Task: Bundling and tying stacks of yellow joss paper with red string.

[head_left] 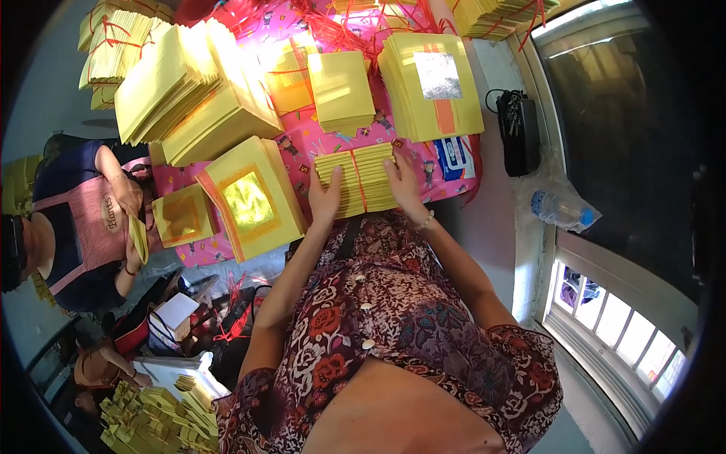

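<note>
Sitting at the far left, another person (72, 227) in a pink apron holds a thin bunch of yellow sheets. Next to this person, on the pink cloth (302, 140) of the worktop, lie yellow paper stacks with gold foil squares (249, 200). In the middle, the left hand (325, 198) lies flat with open fingers against the left end of a yellow paper bundle (361, 179) tied with a red string. The right hand (404, 185) presses its right end, also open, without closing around it. Further right are a black pouch (519, 130) and a plastic bottle (561, 208).
</note>
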Action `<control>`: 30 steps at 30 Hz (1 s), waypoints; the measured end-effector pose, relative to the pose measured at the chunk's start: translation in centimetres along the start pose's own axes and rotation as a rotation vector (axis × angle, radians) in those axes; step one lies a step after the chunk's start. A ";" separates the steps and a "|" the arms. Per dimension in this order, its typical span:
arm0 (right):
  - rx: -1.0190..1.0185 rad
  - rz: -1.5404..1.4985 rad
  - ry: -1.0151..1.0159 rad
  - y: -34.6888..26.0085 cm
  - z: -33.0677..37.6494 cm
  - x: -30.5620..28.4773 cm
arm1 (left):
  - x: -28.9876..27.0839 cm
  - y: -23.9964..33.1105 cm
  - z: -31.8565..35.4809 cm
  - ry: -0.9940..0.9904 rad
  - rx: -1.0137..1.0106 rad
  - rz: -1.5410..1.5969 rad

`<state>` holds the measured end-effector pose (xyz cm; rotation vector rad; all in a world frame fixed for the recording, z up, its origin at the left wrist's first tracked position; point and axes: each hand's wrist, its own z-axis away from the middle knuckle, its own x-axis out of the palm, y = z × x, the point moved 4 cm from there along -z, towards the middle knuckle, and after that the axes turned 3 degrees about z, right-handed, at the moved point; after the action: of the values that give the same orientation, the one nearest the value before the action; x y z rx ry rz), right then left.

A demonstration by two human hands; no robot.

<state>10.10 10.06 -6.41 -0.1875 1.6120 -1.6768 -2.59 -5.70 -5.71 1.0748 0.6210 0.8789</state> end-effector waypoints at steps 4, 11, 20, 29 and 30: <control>0.001 -0.044 0.055 -1.2 0.3 -0.3 | -0.2 1.1 0.5 0.140 0.054 -0.142; 0.004 -0.100 0.097 -1.8 -0.2 -0.6 | -0.4 -0.3 -1.2 0.102 0.058 -0.062; 0.123 -0.038 0.205 -2.5 -0.6 -0.8 | 0.2 1.9 -0.6 0.139 0.034 -0.012; 0.142 -0.152 0.263 -3.0 -0.1 -0.7 | -0.4 1.1 -0.4 0.334 0.080 -0.126; 0.130 -0.151 0.270 -2.7 -0.2 -0.6 | -0.5 1.1 -0.3 0.334 0.077 -0.128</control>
<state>9.22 10.26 -3.84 -0.0163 1.7106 -1.9855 -3.38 -5.77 -4.81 0.9512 0.9986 0.9358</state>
